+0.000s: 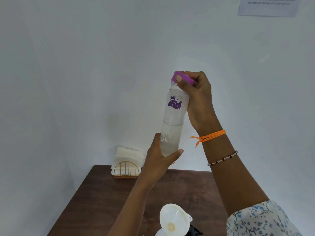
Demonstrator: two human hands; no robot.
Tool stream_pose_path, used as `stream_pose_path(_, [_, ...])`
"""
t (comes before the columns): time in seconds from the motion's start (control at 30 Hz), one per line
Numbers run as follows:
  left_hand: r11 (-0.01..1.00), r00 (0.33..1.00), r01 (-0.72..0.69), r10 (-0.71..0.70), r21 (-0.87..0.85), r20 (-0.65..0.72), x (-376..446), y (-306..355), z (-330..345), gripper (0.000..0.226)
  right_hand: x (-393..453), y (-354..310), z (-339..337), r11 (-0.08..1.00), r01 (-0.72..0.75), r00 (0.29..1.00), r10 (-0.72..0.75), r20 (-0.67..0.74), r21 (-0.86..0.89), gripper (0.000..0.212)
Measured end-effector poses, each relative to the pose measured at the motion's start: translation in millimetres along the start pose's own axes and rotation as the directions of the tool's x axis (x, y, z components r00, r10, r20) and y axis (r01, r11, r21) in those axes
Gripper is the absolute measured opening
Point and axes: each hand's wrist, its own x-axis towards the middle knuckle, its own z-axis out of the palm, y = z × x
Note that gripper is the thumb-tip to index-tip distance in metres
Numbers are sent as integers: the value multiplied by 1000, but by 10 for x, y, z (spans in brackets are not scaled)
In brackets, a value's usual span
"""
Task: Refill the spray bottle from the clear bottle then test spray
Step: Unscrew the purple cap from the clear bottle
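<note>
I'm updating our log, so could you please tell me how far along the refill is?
Done: a white funnel is set up at the table's near edge. In hand: the left hand holds the clear bottle, about half full, while the right hand grips its purple cap. Left: pouring and the test spray.

1. Dark brown wooden table [105, 198] filling the lower frame, from 5 round to 7 o'clock.
2. Gold wire napkin holder [127, 169] at the far edge, packed with white napkins [127, 153].
3. Printed paper notice [268, 5] up at 1 o'clock, text blurred.

Floral sleeve [260, 218], orange wrist thread [211, 136], beaded bracelet [223, 158].
</note>
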Motion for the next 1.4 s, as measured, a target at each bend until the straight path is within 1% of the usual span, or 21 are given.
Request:
stream_pose_path(0.1, [1000,1000,3,-2,-12,8,-8,-11,7,55,-34,32,-16,997,77,997,-78,-16,-19,30])
stream_pose_path(0.2, [1000,1000,16,-16,-25,16,-16,-35,17,55,-41,45,-40,992,124,992,-123,-12,38,29])
stream_pose_path(0.3, [999,999,42,-42,-19,14,-12,-51,34,56,-39,37,-72,987,132,991,-131,-17,89,33])
stream_pose_path(0.37, [998,998,55,-55,-10,9,-5,-66,38,56,-52,36,-89,989,105,994,-103,-25,103,32])
stream_pose_path(0.47, [998,998,61,-61,0,1,6,-68,29,57,-86,36,-114,989,57,996,-48,-70,136,21])
stream_pose_path(0.6, [998,998,64,-64,19,16,-3,-42,32,65,-157,88,-208,975,-16,991,45,-128,220,12])
stream_pose_path(0.67, [997,997,71,-72,16,24,-16,-35,41,67,-223,153,-268,966,-71,985,107,-132,251,15])
stream_pose_path(0.8, [998,997,68,-68,-4,30,-44,-32,64,69,-452,256,-405,943,-136,974,184,-135,305,31])
stream_pose_path(0.87, [998,998,51,-49,-34,36,-59,-48,67,67,-599,331,-488,960,-164,962,207,-177,227,37])
stream_pose_path(0.97, [997,998,53,-51,-49,38,-76,-113,84,66,-810,521,-642,966,-256,927,253,-277,27,45])
stream_pose_path(1.07, [997,997,70,-68,-39,44,-109,-132,105,66,-1034,748,-849,917,-367,892,298,-341,-157,41])
stream_pose_path(1.17, [995,995,78,-74,-59,67,-147,-174,112,55,-1329,974,-1089,841,-459,862,345,-372,-286,32])
stream_pose_path(1.23, [995,994,83,-78,-63,79,-180,-232,115,47,-1564,1108,-1246,768,-510,847,369,-382,-389,31])
stream_pose_path(1.27, [994,993,88,-82,-68,86,-199,-264,120,46,-1683,1176,-1337,713,-527,843,370,-390,-463,31])
stream_pose_path(1.33, [992,991,101,-95,-73,90,-236,-327,130,45,-1917,1291,-1522,555,-553,833,369,-412,-622,35])
stream_pose_path(1.4, [993,992,98,-92,-67,80,-271,-385,143,44,-2134,1370,-1699,351,-555,817,398,-416,-754,39])
